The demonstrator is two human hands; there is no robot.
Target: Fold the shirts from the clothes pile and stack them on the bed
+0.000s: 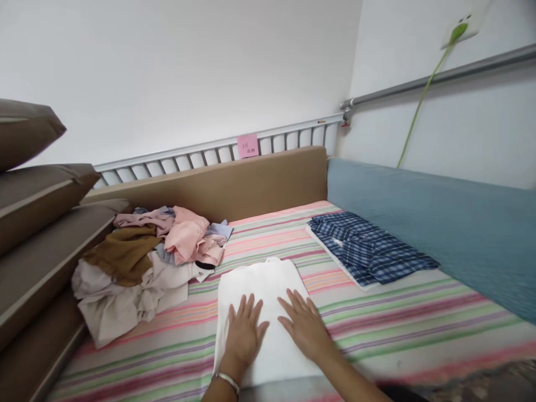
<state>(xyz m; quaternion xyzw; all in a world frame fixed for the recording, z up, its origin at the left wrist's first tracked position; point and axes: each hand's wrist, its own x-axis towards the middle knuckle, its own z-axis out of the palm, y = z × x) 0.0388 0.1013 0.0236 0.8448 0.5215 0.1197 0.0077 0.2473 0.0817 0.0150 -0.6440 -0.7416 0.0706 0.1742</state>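
Note:
A white folded garment [268,285] lies flat in front of me on the striped sheet [276,229]. On its left part rests my left hand [245,329], palm down with fingers spread; a silver bangle is on that wrist. My right hand [304,324] lies flat on the garment's right part, its fingers also apart. Neither hand grips anything. To the right, a folded blue plaid shirt [368,245] lies over something white. On the left is a loose heap of clothes, with a pink garment [186,231], a brown garment [125,254] and a cream garment [121,312].
Stacked brown cushions [37,234] stand along the left edge. A tan padded board [251,187] closes the back, before a white radiator [184,163] with a pink note [248,146]. A blue padded side [427,218] runs along the right, beneath a green cord [425,92] and pipe.

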